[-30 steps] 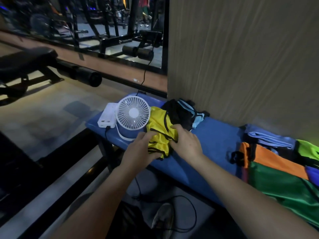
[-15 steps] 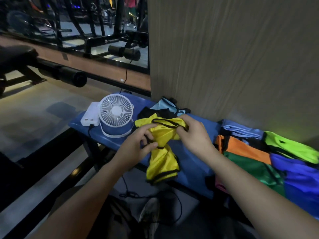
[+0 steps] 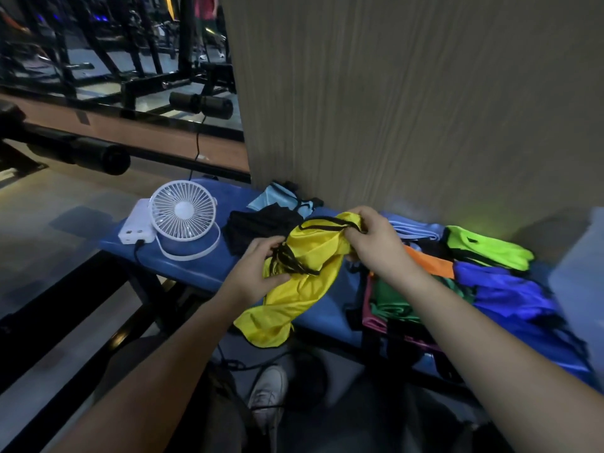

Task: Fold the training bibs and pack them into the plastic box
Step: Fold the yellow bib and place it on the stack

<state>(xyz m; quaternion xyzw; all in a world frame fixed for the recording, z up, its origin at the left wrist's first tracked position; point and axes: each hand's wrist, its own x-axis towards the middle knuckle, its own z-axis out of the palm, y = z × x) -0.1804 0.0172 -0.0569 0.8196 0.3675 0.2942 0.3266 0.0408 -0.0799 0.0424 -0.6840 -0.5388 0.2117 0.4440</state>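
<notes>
Both my hands grip the yellow bib (image 3: 304, 273): left hand (image 3: 258, 273) pinches its black trim, right hand (image 3: 376, 240) bunches the upper edge, tail hanging below them. Under my hands, blue bench (image 3: 196, 266); white fan (image 3: 183, 214) left of them, coloured bibs (image 3: 496, 282) right, wood-grain wall (image 3: 408, 93) beyond.

Both hands hold a yellow bib (image 3: 304, 282) above the blue bench (image 3: 202, 273): the left hand (image 3: 253, 273) grips its black-trimmed bunch, the right hand (image 3: 376, 243) pinches its upper edge. Its tail hangs past the bench's near edge. A white fan (image 3: 183, 214) stands near the left end.
</notes>
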